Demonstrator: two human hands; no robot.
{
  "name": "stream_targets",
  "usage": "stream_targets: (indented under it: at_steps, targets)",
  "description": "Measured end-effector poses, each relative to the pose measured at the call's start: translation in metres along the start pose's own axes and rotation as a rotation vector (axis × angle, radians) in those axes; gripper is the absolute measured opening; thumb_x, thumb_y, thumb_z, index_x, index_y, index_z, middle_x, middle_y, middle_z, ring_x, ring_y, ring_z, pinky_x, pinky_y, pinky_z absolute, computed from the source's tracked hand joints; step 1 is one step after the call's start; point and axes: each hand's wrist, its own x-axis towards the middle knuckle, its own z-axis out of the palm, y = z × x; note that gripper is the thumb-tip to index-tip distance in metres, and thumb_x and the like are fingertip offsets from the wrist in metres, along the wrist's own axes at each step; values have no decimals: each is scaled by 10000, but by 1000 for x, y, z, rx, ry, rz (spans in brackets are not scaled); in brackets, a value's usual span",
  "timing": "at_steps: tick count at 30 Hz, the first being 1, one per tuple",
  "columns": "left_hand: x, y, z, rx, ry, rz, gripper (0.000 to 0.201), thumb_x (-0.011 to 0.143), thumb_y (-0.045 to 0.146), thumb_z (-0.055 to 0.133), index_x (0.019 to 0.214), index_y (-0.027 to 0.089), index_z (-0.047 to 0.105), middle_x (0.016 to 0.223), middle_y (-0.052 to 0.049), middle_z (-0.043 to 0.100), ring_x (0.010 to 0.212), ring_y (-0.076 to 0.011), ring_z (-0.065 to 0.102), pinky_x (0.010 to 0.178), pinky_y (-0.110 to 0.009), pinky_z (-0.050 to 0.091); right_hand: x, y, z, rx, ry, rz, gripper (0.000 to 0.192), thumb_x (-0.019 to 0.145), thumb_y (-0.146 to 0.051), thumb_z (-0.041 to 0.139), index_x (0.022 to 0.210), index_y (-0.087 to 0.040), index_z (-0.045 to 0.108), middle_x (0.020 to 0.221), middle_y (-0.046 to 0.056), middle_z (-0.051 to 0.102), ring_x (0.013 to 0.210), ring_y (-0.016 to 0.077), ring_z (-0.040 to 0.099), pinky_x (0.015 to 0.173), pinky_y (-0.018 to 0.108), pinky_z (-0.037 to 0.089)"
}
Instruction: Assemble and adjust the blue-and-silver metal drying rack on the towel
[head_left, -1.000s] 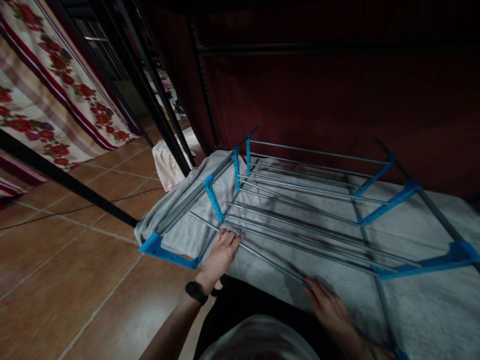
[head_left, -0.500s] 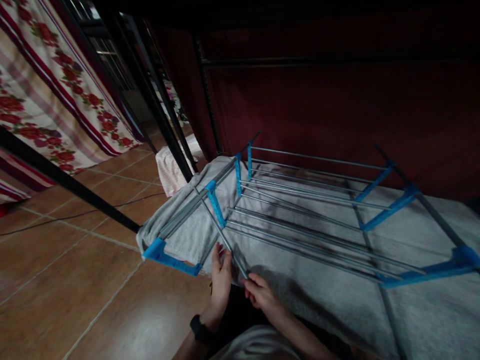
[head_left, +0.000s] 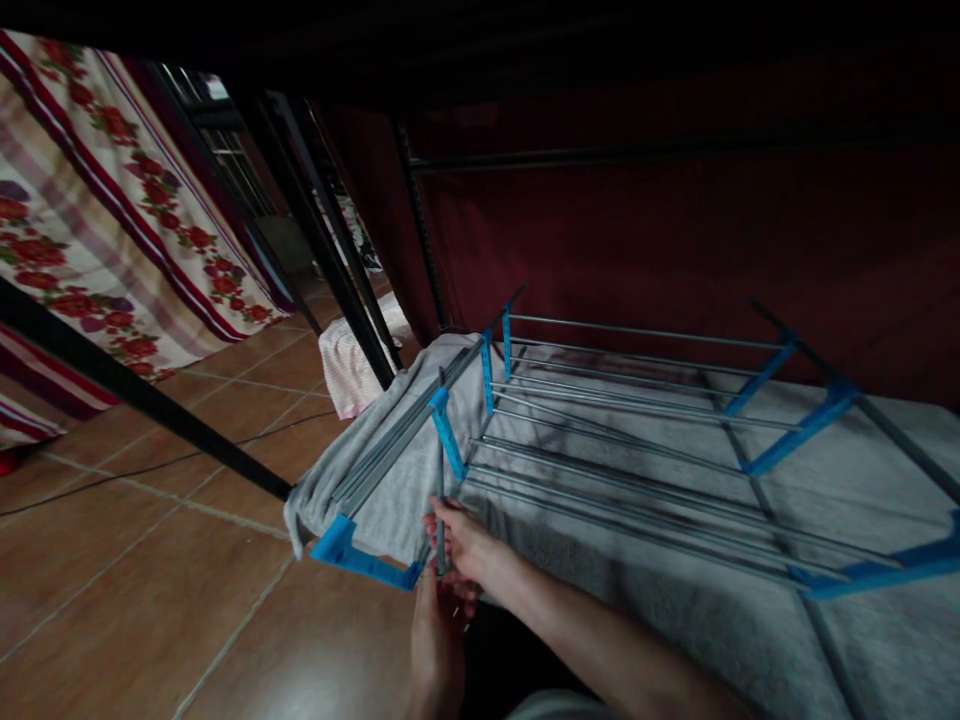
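A loose grey metal rod [head_left: 441, 465] stands nearly upright in my view, its far end beside a blue plastic bracket [head_left: 448, 432]. My right hand [head_left: 466, 548] is closed around its lower part, thumb and fingers wrapping it. Just below, my left hand [head_left: 437, 625] has its fingers closed at the rod's near end, partly hidden behind the right hand. To the right lies a rack of metal tubes [head_left: 637, 500] joined by blue brackets. A blue end bracket [head_left: 367, 562] sits to the left of my hands, with several rods [head_left: 409, 425] running away from it.
Grey cloth [head_left: 570, 560] lies under the rack. A black frame bar [head_left: 150, 400] slants across the left, above the brown tile floor [head_left: 135, 560]. Dark red fabric [head_left: 637, 240] hangs behind, and a floral curtain [head_left: 127, 230] at the left. A pale cloth [head_left: 349, 365] lies beyond the posts.
The rod has swung from a slant to nearly upright in view. My right hand has moved left and up along it; my left hand has dropped to its lower end.
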Motion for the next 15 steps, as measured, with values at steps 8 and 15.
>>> stream_targets:
  at_steps: [8, 15]
  targets:
    - [35, 13, 19, -220, 83, 107, 176, 787, 308, 728, 853, 194, 610, 740, 25, 640, 584, -85, 587, 553, -196, 467, 30, -13, 9, -188, -107, 112, 403, 951, -580, 510, 868, -203, 626, 543, -69, 454, 458, 95, 342, 495, 221, 290]
    - [85, 12, 35, -326, 277, 177, 258, 729, 173, 639, 911, 245, 471, 778, 45, 630, 679, -128, 634, 680, -274, 521, 6, -3, -21, -185, -201, -9, 199, 760, -327, 759, 736, -188, 618, 689, -30, 604, 631, 102, 525, 600, 225, 366]
